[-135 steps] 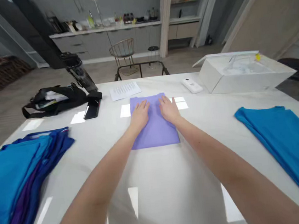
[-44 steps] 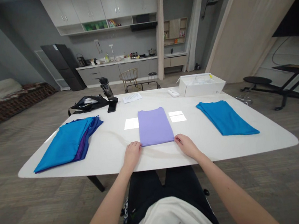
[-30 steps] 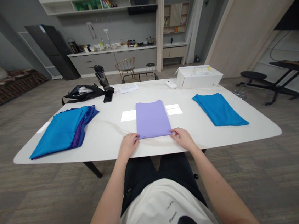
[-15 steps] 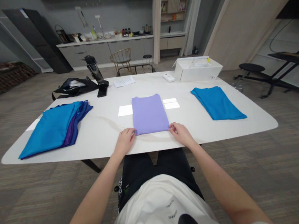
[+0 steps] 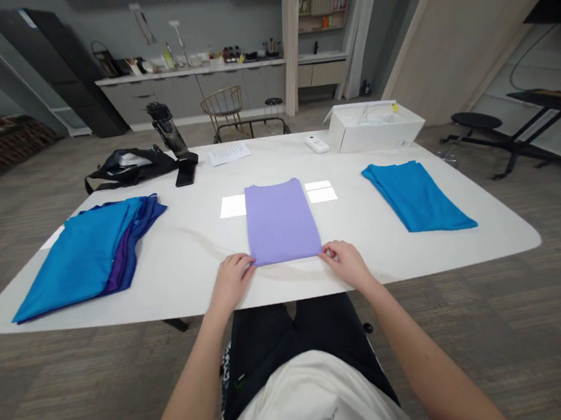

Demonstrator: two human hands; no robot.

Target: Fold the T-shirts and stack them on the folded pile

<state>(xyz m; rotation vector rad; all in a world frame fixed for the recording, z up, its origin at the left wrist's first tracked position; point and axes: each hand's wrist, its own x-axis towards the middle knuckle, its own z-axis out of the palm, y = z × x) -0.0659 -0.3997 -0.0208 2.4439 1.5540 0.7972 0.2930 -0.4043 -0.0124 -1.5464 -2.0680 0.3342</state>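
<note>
While the left hand [image 5: 232,280] has thumb and fingers pinched on the near left corner of the folded lavender cloth [image 5: 282,223], the right hand [image 5: 347,263] pinches its near right corner the same way. The cloth lies flat on the white table [image 5: 352,219], near the middle of the near edge and set in from it. Toward the table's near left corner lies a stack of cloths [image 5: 81,251], bright blue over purple and dark blue; toward the right edge lies a folded blue cloth [image 5: 419,195]. Along the far edge, a white box [image 5: 367,131] occupies the right corner, then come a white device [image 5: 317,144], a printed sheet [image 5: 230,153], a phone [image 5: 186,173] and, at the left corner, a black bag [image 5: 135,165].
</note>
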